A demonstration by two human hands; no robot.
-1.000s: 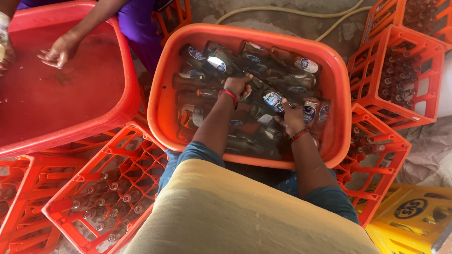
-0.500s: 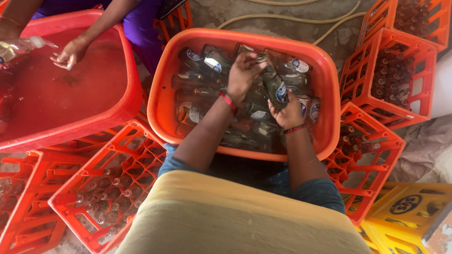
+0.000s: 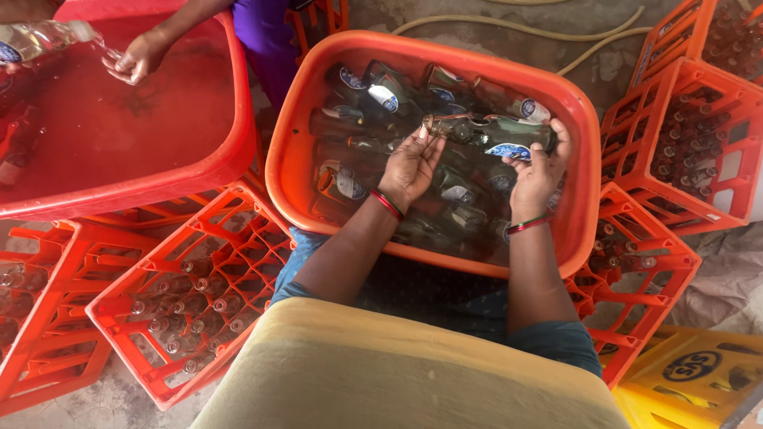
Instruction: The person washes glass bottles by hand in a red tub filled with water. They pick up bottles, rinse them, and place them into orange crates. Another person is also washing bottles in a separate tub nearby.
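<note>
Surroundings: red crates (image 3: 199,294) ring an orange tub (image 3: 302,171) of bottles.
Bottle (image 3: 493,135): lying crosswise above the tub, neck toward 9 o'clock.
Left hand (image 3: 409,163): fingers pinched on the neck.
Right hand (image 3: 536,171): fingers wrapped round the base.

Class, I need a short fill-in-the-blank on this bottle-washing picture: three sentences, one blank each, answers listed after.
1. Both hands hold one glass bottle lying ____ above the tub.
2. The round tub of soaking bottles is coloured ____.
3. The left hand is at the bottle's ____ end; the right hand grips its body.

Answers: sideways; orange; neck
</note>
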